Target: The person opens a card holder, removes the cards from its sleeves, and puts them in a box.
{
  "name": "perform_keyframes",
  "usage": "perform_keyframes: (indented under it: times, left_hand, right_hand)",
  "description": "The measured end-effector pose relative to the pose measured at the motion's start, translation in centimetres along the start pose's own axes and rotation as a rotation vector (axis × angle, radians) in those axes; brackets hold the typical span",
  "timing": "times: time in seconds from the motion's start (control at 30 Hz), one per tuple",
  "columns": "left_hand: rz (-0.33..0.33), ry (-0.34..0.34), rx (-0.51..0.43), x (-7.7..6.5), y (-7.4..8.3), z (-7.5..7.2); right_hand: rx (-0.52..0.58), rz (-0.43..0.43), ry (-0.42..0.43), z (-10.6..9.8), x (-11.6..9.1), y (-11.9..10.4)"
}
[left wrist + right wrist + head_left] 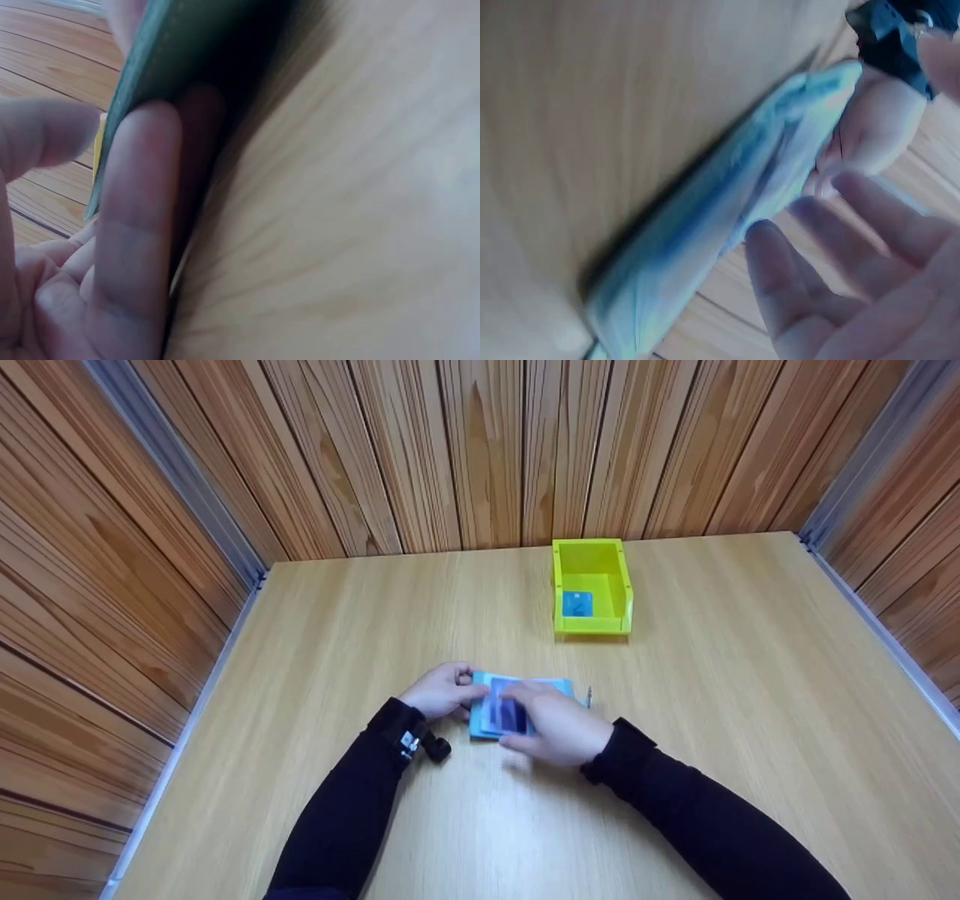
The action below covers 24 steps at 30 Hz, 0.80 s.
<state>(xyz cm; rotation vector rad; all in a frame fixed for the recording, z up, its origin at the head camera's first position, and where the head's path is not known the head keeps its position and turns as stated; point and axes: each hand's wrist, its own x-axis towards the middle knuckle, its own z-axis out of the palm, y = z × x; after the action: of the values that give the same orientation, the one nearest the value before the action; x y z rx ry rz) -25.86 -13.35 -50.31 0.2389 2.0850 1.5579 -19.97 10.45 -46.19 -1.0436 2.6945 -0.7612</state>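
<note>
A flat light-blue pouch or wallet (478, 729) with a blue and purple panel on its top face lies in front of me. My left hand (442, 690) grips its left edge, thumb on top and fingers underneath. In the left wrist view the stitched teal edge of the pouch (139, 75) is tilted up from the table over those fingers. Over its right half reaches my right hand (562, 725), hiding part of it. The right wrist view has the right hand's loosely bent fingers (769, 255) beside the pouch's face (697, 225), with nothing pinched between them.
A yellow open-front bin (592, 625) stands at the back of the wooden table (360, 615), right of centre. Inside it lies a blue card-like piece (577, 604). Wood-panelled walls (480, 450) enclose the back and sides. A small metallic piece (589, 697) sticks out at the pouch's right end.
</note>
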Motion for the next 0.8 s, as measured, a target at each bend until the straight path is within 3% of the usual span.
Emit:
perform_keyframes:
  times: [0.13, 0.3, 0.43, 0.8]
  left_hand:
    - [-0.003, -0.01, -0.022, -0.1, 0.3, 0.1]
    - [-0.028, 0.011, -0.02, -0.1, 0.3, 0.3]
    - [-0.041, 0.019, -0.018, 0.0, 0.4, 0.3]
    - [-0.04, 0.002, -0.024, 0.0, 0.5, 0.3]
  right_hand:
    - [0.243, 0.099, 0.074, -1.0, 0.5, 1.1]
    - [0.46, 0.246, 0.025, -1.7, 0.9, 2.6]
    - [0.487, 0.308, -0.021, -1.6, 1.1, 3.3]
    - [0.488, 0.297, -0.007, -0.8, 1.2, 3.3]
